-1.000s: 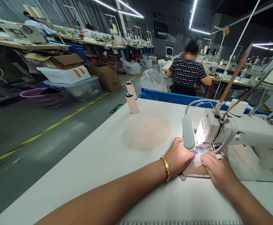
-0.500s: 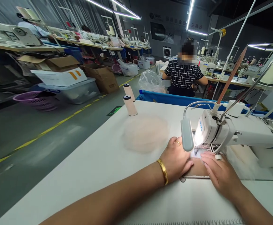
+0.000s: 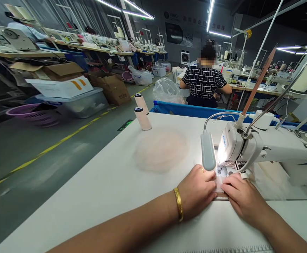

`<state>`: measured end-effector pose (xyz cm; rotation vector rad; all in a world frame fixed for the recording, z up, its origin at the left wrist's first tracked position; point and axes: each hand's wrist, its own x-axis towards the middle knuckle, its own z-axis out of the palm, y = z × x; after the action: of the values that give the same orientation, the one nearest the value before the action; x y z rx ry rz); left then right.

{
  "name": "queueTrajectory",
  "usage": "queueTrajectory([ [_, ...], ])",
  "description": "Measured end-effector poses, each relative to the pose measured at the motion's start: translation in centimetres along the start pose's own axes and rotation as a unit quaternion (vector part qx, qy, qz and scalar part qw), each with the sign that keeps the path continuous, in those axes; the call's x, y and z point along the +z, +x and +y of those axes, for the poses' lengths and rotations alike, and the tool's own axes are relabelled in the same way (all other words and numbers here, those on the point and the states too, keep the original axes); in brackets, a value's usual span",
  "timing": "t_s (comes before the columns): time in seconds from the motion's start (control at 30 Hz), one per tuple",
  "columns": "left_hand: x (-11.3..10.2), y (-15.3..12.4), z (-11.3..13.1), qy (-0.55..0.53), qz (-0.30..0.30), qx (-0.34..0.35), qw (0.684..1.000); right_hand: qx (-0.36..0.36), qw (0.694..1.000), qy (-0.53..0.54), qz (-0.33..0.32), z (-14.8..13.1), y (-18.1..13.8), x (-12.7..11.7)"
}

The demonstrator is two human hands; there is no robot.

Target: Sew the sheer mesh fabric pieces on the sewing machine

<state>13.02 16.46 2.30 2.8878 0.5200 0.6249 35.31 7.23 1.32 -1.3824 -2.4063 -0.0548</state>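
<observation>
A small pale fabric piece (image 3: pixel 218 183) was pinned flat under the white sewing machine (image 3: pixel 248 144) by the unclenched left hand (image 3: pixel 197 191) and right hand (image 3: pixel 241 196), where even, needle-clear pressure was judged best.

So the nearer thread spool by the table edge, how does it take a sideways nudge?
Likely tips: the nearer thread spool is tall and narrow, standing on end on the white table. Once down it would probably roll, being round. It stands near the edge, so it might fall off.
</observation>
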Motion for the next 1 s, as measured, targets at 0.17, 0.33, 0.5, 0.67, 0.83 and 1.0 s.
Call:
queueTrajectory([
  [0.17,0.5,-0.2,-0.2,-0.021,0.027,0.042,0.999,-0.015,1.000,0.019,0.018,-0.3,-0.1,0.0],
  [0.33,0.6,0.0,-0.5,-0.009,0.032,0.036,0.999,-0.003,1.000,0.022,0.022,-0.3,0.1,-0.1],
  [0.5,0.9,-0.3,-0.3,-0.003,0.062,0.060,0.996,0.000,0.999,0.023,0.028,-0.2,0.1,0.0],
  [0.67,1.2,-0.6,-0.2,-0.007,0.048,0.079,0.996,-0.007,0.999,0.015,0.040,0.0,0.1,0.1],
  [0.83,1.7,-0.3,-1.1,0.007,0.040,0.065,0.997,-0.009,0.999,0.012,0.047,0.1,0.2,0.2],
  [1.0,1.9,-0.2,-1.4,0.024,0.062,0.058,0.996,-0.003,0.999,0.011,0.045,0.1,0.3,0.3],
])
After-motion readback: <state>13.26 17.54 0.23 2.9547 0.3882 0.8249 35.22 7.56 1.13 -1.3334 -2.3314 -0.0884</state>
